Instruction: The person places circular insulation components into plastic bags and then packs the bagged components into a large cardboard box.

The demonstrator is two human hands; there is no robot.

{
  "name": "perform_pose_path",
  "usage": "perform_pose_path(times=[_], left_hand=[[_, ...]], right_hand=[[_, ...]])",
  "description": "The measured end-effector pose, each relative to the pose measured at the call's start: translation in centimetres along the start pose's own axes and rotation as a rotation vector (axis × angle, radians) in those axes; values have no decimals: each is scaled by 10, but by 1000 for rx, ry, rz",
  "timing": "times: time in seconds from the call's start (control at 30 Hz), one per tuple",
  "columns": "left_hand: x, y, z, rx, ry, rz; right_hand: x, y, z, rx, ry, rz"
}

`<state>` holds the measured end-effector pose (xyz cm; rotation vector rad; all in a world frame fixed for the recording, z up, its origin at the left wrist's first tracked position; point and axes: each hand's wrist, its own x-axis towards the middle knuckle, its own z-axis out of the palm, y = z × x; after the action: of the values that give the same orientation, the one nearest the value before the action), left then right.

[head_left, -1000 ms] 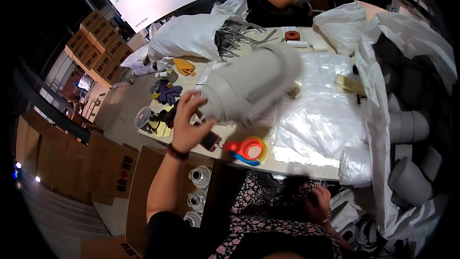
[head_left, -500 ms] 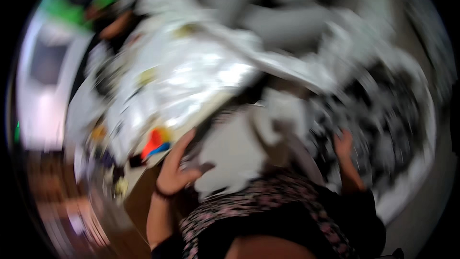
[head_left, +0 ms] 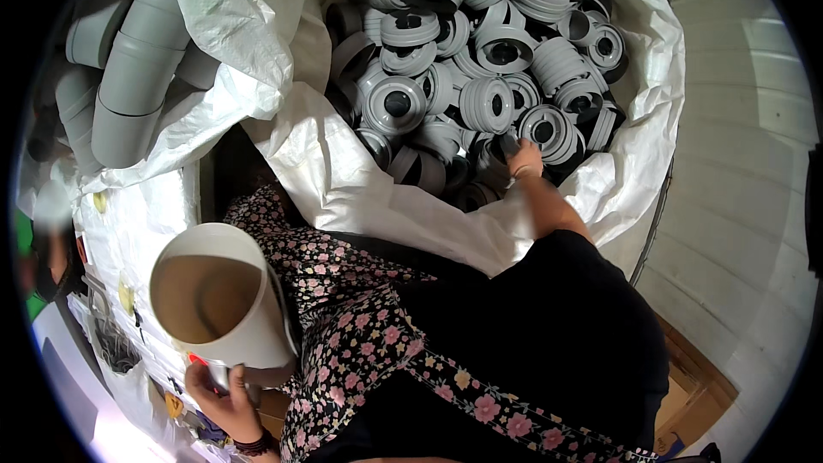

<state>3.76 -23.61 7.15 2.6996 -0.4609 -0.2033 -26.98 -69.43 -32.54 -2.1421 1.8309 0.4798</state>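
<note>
Tub (head_left: 262,326): beside flowered apron (head_left: 360,317), mouth facing up-left, long axis slanting down-right | left hand (head_left: 225,401): fingers gripping its lower end | right hand (head_left: 525,159): among gray caps (head_left: 397,105), finger closure unclear

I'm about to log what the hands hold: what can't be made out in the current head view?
All in the head view:
- Right hand: fingertips hidden among the grey parts; whether it grips one, I can't tell.
- Tub: base turned away, partly covered by the left hand.
- Deeper parts: buried under the top ones.
- Co-worker: blurred, cut off by the dark left rim.
</note>
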Motion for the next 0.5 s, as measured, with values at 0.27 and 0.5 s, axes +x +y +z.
perform_pose_path(times=[0.27,0.5], left_hand=[[-10,-48,-13,-345,-50,-243],[-15,-7,-34,-110,57,16]], right_hand=[[26,27,60,-91,-213,118],[-29,-96,-60,614,158,-947]])
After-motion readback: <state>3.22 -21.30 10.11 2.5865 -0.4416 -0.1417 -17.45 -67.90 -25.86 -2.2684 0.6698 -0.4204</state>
